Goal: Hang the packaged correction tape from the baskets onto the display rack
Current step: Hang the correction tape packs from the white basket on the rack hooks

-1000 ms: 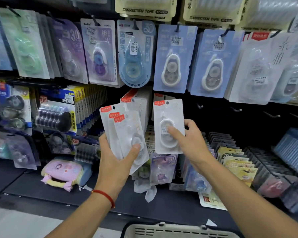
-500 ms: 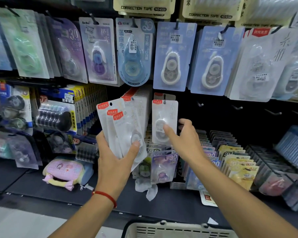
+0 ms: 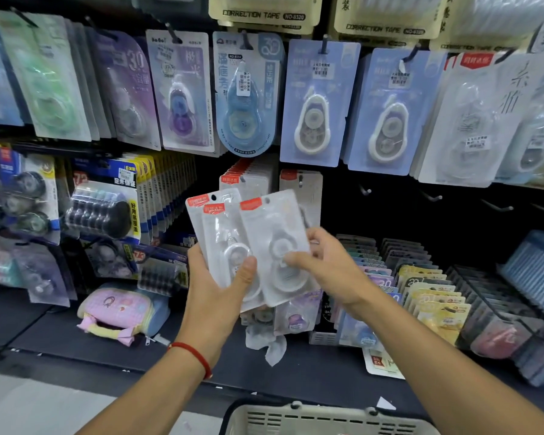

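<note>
The rack has open room to the right of centre — a dark gap with bare hooks under the blue packs, and the dark shelf lies free in front. The basket rim sits at the bottom edge, below the arms. Both forearms reach up and forward, meeting at mid-frame. The left hand grips a fan of clear tape packs, thumb pressed across their front. The right hand pinches the front pack of that fan, thumb on its face and fingers behind — it tilts slightly left, red label up. Half a second ago the right hand was holding one pack up at the rack; that pack now hangs on a hook behind the fan, and the hand has come back to the bundle.
</note>
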Demonstrator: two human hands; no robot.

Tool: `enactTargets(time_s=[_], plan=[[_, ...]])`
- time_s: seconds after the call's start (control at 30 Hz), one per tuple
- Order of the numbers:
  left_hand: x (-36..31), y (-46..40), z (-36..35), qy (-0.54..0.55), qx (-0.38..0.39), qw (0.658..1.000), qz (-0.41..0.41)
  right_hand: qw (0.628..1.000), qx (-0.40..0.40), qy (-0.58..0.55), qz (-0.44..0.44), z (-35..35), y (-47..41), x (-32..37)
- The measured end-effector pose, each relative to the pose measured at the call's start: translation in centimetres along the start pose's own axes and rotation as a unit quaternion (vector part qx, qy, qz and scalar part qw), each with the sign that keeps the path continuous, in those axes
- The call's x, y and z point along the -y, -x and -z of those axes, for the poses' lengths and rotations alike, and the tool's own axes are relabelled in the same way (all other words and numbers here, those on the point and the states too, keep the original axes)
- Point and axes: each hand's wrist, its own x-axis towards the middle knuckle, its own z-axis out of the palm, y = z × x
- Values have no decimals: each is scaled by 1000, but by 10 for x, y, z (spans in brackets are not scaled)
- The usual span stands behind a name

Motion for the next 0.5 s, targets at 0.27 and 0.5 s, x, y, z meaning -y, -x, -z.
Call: enactTargets(time_s=[0.27, 0.5], plan=[[0, -1, 3, -52, -14, 999, -8, 988, -140, -63, -8, 10, -8, 1], [-6, 1, 2, -65, -20, 998, -19, 983, -184, -12, -15, 4, -4, 3]])
